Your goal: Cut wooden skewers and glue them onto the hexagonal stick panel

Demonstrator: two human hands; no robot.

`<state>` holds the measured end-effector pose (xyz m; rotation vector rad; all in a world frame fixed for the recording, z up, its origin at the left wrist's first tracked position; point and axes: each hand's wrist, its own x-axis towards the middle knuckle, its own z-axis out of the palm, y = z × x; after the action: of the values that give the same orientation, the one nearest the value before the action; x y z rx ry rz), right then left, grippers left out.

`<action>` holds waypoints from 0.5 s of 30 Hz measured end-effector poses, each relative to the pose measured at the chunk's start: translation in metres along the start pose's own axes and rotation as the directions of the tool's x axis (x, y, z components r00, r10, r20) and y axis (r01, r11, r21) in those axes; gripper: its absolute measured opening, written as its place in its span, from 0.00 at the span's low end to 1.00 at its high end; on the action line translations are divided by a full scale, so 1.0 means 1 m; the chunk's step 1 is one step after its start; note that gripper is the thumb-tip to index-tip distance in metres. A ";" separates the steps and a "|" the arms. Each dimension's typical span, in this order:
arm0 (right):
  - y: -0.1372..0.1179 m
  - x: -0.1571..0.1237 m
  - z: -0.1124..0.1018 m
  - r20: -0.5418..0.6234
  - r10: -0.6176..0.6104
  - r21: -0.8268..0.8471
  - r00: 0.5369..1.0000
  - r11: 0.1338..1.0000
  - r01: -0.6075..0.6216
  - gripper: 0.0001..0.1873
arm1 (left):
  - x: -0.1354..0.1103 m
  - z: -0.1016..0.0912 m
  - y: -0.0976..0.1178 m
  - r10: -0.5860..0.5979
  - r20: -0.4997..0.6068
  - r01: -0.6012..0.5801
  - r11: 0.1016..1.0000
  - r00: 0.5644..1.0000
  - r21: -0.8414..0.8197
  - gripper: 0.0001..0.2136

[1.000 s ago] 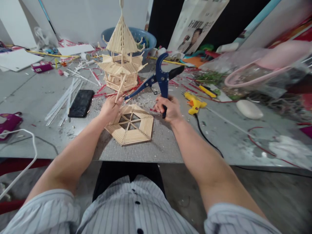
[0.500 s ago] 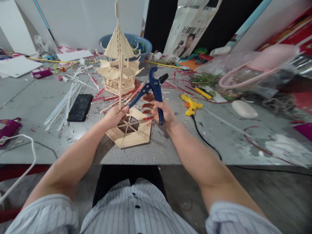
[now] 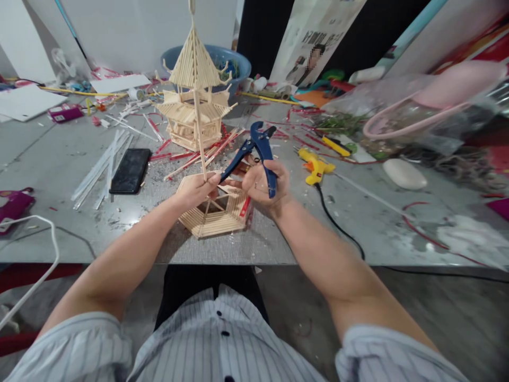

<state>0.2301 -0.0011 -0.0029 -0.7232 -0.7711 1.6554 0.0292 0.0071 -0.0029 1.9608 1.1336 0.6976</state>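
Pinched in my left hand [image 3: 198, 191] is a long thin wooden stick [image 3: 199, 132], rising nearly upright. My right hand [image 3: 265, 183] is closed around one handle of a blue hand cutter [image 3: 260, 146]. The cutter's jaws point up, and its other handle reaches to my left fingertips. Beneath both hands lies a hexagonal frame of wooden sticks [image 3: 217, 228] with crossing spokes, partly hidden by the hands. A short red strip [image 3: 245, 206] shows under my right hand. Behind the hands stands a tiered pagoda model [image 3: 193, 116] built of similar sticks.
A black phone [image 3: 130, 171] and white strips [image 3: 95, 159] lie to the left. On the right are a yellow glue gun [image 3: 317, 167] with a cord, a yellow knife [image 3: 336, 145] and a white oval object [image 3: 404, 174]. A blue basin [image 3: 240, 66] stands behind the pagoda.
My right hand's fingers, spread before, have curled in toward my left hand. The cutter has dropped slightly and moved right. My left hand has shifted a little right with the stick, which leans more.
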 end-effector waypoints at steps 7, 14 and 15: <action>-0.014 0.019 -0.015 -0.358 -0.140 0.102 0.923 0.977 0.187 0.08 | 0.005 -0.008 -0.012 0.032 -0.131 -0.009 0.985 0.991 0.170 0.21; -0.016 0.032 -0.034 -0.589 -0.211 -0.117 0.780 0.977 0.176 0.09 | 0.006 -0.012 -0.018 0.064 -0.199 0.015 0.928 0.978 0.373 0.22; -0.015 0.032 -0.035 -0.558 -0.214 -0.133 0.801 0.977 0.168 0.09 | 0.006 -0.013 -0.019 0.062 -0.215 0.027 0.921 0.975 0.388 0.23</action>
<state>0.2604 0.0371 -0.0145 -1.0943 -0.4519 1.1319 0.0135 0.0233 -0.0106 2.2663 1.4870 0.7623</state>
